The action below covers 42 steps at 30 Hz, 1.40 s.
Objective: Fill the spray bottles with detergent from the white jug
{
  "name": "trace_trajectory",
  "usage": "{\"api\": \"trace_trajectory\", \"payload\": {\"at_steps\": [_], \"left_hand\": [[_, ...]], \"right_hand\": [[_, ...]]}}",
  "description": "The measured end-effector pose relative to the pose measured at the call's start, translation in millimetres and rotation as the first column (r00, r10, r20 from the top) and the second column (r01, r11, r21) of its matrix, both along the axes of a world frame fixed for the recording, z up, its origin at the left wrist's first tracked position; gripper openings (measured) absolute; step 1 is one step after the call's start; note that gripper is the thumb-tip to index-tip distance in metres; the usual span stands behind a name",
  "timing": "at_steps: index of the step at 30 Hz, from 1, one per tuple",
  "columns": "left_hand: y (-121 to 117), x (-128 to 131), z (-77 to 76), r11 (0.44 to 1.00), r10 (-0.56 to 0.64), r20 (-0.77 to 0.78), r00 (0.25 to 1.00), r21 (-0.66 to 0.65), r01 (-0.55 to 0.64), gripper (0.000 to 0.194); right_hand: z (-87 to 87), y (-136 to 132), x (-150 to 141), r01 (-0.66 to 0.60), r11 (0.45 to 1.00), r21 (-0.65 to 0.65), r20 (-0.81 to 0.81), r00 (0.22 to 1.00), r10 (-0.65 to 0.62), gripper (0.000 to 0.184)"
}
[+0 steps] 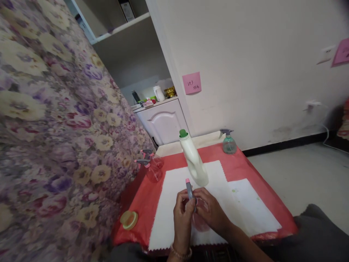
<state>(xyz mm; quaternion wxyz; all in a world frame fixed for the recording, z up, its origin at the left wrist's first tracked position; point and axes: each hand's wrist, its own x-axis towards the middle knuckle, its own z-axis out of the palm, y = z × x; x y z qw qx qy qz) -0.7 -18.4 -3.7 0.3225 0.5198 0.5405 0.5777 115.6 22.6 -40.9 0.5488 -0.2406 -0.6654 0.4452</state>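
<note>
A pink see-through spray bottle (201, 225) with a grey trigger head (189, 190) and pink nozzle is between my two hands over the white cloth. My left hand (183, 211) is closed around the grey trigger head. Closed about the bottle's neck and upper side is my right hand (212, 211); its fingertips meet the left ones near the head. Just beyond them stands a tall pale-green detergent jug (192, 158) without its outer cap, a green spout showing at the top. The bottle's neck is mostly hidden by my fingers.
Two pink spray bottles (154, 174) stand at the table's left edge, a green one (229, 145) at the far right corner. A yellowish cap (130, 220) lies at the near left. A flowered curtain (68, 145) hangs close on the left; a wall rises behind the red-covered table (259, 182).
</note>
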Motion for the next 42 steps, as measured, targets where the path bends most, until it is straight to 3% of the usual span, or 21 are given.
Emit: {"api": "trace_trajectory", "payload": {"at_steps": [5, 11, 17, 22, 25, 28, 33, 38, 42], "left_hand": [[-0.4, 0.8, -0.4, 1.0, 0.003, -0.001, 1.0, 0.009, -0.003, 0.022], [0.0, 1.6, 0.4, 1.0, 0.003, 0.01, 1.0, 0.008, -0.003, 0.021], [-0.4, 1.8, 1.0, 1.0, -0.004, 0.004, 1.0, 0.011, 0.004, 0.021], [-0.3, 1.6, 1.7, 1.0, 0.005, 0.005, 1.0, 0.005, -0.005, 0.021], [-0.6, 3.0, 2.7, 1.0, -0.012, 0.006, 1.0, -0.009, 0.012, 0.023], [-0.4, 3.1, 2.6, 1.0, -0.009, 0.0, 1.0, -0.004, 0.009, 0.022], [0.2, 2.5, 1.5, 1.0, 0.009, 0.008, 1.0, 0.012, -0.009, 0.021], [-1.2, 3.8, 2.6, 1.0, -0.006, 0.002, 1.0, 0.007, 0.006, 0.021], [-0.4, 2.7, 1.4, 1.0, 0.0, 0.001, 1.0, 0.023, 0.0, 0.021]], "right_hand": [[-4.1, -0.4, -4.1, 0.122, 0.992, -0.033, 0.003, 0.993, -0.122, 0.011], [-0.5, -0.8, -1.0, -0.004, 0.999, -0.035, -0.024, 1.0, 0.004, 0.019], [-2.6, -2.1, -4.6, 0.137, 0.988, -0.066, -0.001, 0.99, -0.138, 0.012], [-3.4, -0.4, -1.5, 0.018, 1.0, 0.007, 0.011, 1.0, -0.018, 0.021], [-4.5, 0.6, -2.2, 0.08, 0.996, -0.033, 0.005, 0.997, -0.08, 0.011], [-4.6, -0.3, -4.2, 0.145, 0.987, -0.068, -0.004, 0.989, -0.145, 0.015], [-2.4, -0.2, -1.0, 0.027, 0.999, -0.025, -0.005, 1.0, -0.027, 0.026], [-3.2, 0.7, -1.4, 0.115, 0.992, -0.056, -0.032, 0.993, -0.117, 0.013], [-1.3, 0.6, 0.4, 0.032, 0.999, -0.016, -0.006, 0.999, -0.032, 0.021]]}}
